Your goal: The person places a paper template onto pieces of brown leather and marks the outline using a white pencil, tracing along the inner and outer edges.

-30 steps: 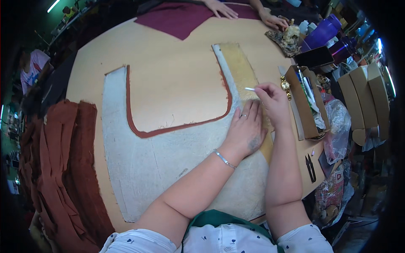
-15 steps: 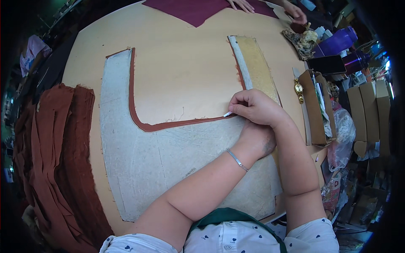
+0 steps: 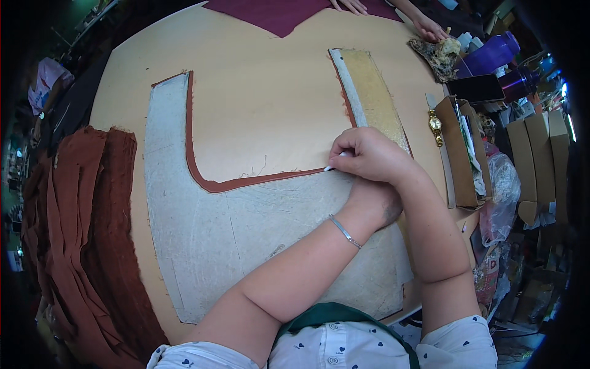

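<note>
A large pale grey U-shaped pattern piece lies flat in front of me, with a strip of rust-brown fabric showing along its inner edge. Between the fingertips of my right hand is a short white stick of chalk, its tip touching the line where pattern and fabric meet. My left hand rests on the pattern, crossed underneath my right wrist; its fingers are hidden. The pattern's right arm carries a yellowish panel.
Stacked rust-brown fabric lies at the left edge. On the right are a gold watch, a cardboard box of tools, a dark phone and a purple bottle. At the far edge another person's hands are near maroon cloth.
My right hand has slid slightly left along the inner edge with the chalk. My left hand stays put. The other person's hand at the far right has moved down toward the bundle there.
</note>
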Demonstrator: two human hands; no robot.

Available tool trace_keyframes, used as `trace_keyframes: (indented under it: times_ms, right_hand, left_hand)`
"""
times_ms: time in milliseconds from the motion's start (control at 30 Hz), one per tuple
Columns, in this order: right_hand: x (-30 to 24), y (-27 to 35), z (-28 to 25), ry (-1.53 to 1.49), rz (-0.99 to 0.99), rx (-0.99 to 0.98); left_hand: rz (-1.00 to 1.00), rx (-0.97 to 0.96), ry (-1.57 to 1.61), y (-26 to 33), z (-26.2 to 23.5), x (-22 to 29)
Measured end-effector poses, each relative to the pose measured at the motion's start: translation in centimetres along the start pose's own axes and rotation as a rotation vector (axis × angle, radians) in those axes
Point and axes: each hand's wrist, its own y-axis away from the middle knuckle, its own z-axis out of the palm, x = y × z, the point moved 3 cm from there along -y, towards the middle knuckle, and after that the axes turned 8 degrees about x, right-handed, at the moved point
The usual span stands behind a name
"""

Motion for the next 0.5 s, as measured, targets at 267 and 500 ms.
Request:
trace_keyframes:
  times_ms: [267,500]
  right_hand:
    - [2.7,-2.5,-3.3,0.117,0.104,-0.038]
    - [3.0,-5.7,-4.9,0.299,0.031,-0.006]
  left_hand:
    - [-0.062,0.077,-0.11,0.7,-1.2,0.2]
    - [-0.053,0.026,-0.039,0.4,-1.3,0.3]
